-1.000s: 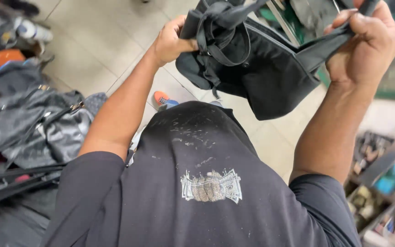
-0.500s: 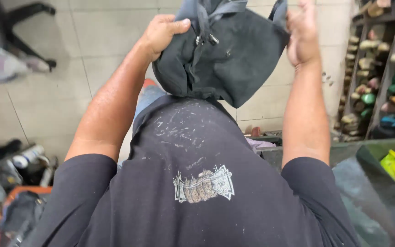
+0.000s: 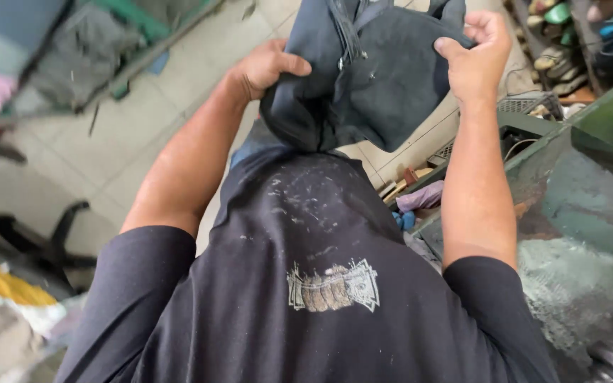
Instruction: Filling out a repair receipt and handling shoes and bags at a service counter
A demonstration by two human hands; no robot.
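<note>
Up top, left hand [image 3: 264,67] and right hand [image 3: 473,53] each grip clamped on the black bag [image 3: 374,71]; loose fabric could slip free.

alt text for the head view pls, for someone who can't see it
Seen from above, a person in a dark t-shirt grips a dark fabric bag with the left hand and right hand, above a tiled floor. A green worktop is at right.

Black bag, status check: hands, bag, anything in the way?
Left hand and right hand both gripping. Black bag held up, crumpled, zipper showing. Green counter close on the right.
</note>
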